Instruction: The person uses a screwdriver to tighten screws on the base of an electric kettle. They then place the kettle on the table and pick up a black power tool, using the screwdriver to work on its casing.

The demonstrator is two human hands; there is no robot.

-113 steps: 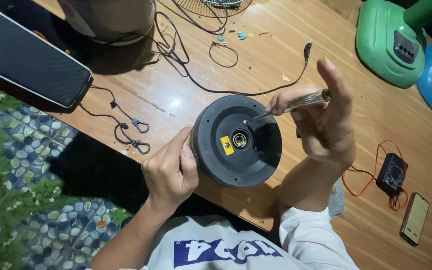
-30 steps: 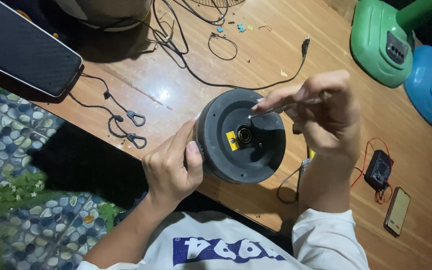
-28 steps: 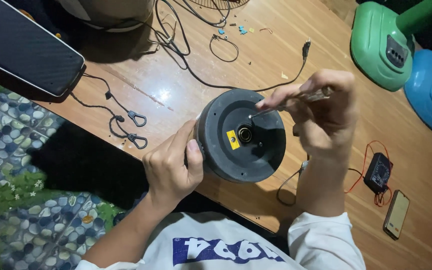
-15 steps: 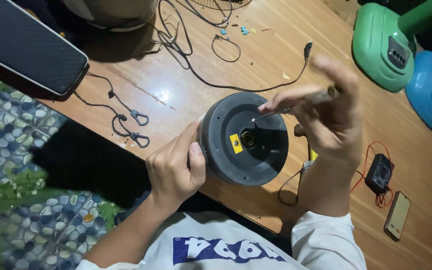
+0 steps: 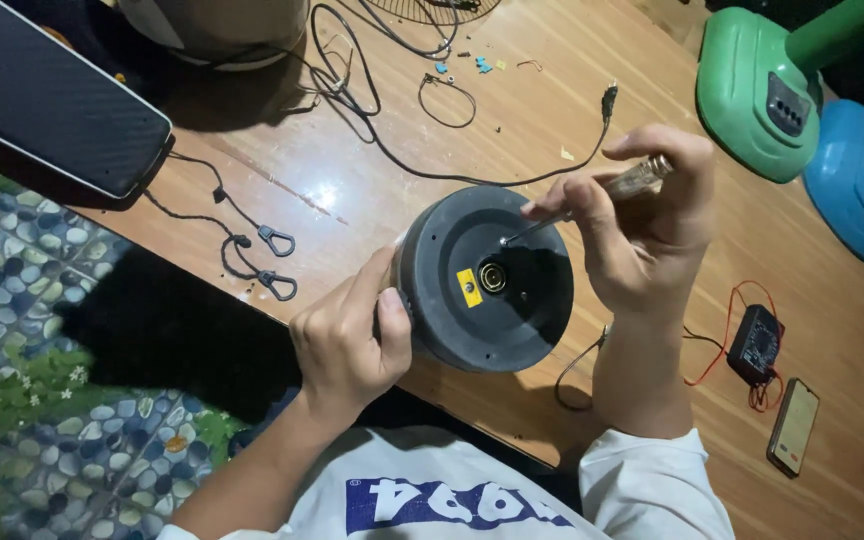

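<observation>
The round dark-grey motor housing [image 5: 484,280] sits at the near edge of the wooden surface [image 5: 592,60], its flat face turned up, with a brass-coloured hub at the centre, a small yellow sticker just beside it and a few small holes around the face. One left hand [image 5: 350,335] grips its rim, fingers [image 5: 392,315] curled and pressed against the side with the thumb on top. One right hand [image 5: 642,215] pinches a screwdriver [image 5: 592,200] with a clear handle, fingers closed tight round it, the thin shaft slanting down so its tip meets a hole on the housing's face near the hub. A black cable [image 5: 452,175] runs across the surface behind the housing. Farther out stand two fan bases, one green [image 5: 762,95] and one blue [image 5: 862,180], side by side at the far right. Near the right forearm lies one small black multimeter [image 5: 754,345] with red leads, and just beyond it one phone [image 5: 792,427], flat. To the left, one long dark panel [image 5: 52,100] overhangs the edge, and two metal clips [image 5: 277,262] on thin black cords lie near it.
</observation>
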